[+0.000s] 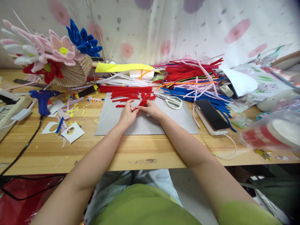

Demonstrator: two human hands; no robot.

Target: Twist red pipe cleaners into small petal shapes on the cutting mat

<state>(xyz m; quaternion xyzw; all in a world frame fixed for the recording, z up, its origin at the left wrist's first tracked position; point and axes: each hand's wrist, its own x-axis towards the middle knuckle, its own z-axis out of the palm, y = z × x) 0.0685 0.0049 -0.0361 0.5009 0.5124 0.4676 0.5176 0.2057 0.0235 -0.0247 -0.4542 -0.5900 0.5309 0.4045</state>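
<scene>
Over the grey cutting mat (178, 123), my left hand (128, 114) and my right hand (151, 110) meet at a small red pipe-cleaner piece (142, 103). Both hands are closed, with fingertips pinching it from either side. Just beyond my right hand lie red folded loops (148, 96). Short cut red pipe cleaners (124, 93) are laid in rows on the mat behind my left hand. White-handled scissors (173, 102) rest at the mat's right, with their blades towards the red loops.
A blue glue gun (42, 101) stands at left near paper scraps (73, 132). Fuzzy flowers (62, 50) rise at the back left. Bundles of coloured pipe cleaners (187, 73) cover the back. A phone (212, 115) and a bagged cup (272, 132) are at right.
</scene>
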